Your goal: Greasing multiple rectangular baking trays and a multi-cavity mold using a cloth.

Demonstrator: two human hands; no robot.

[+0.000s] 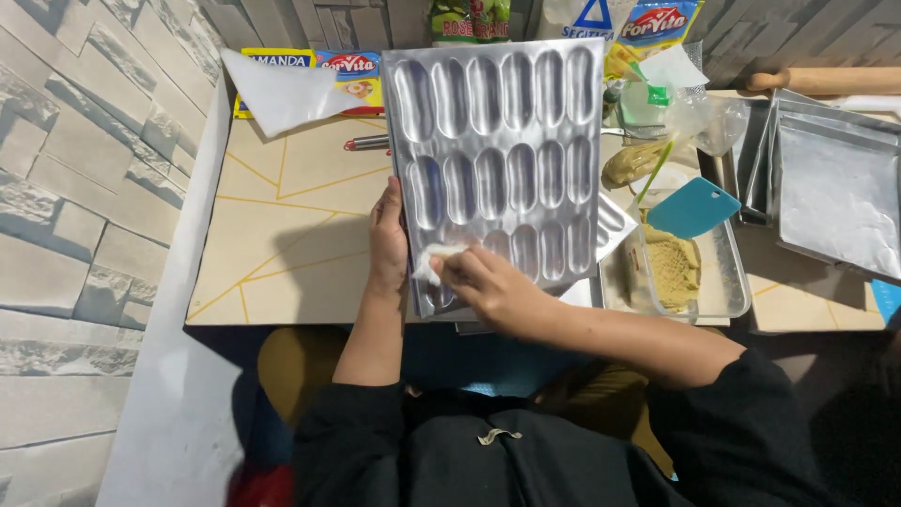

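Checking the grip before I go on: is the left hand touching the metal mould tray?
Touching. The head view shows the left hand clasping the left edge of the metal mould tray, thumb lying on its face.

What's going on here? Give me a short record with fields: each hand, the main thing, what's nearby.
left hand: grips the mould tray's left edge
right hand: presses a white wad on the tray's lower cavities
mould tray: silver metal, rows of oval cavities, tilted up toward the person
container: right of the tray, holds tan dough, teal scraper resting on it
flat pans: stacked far right
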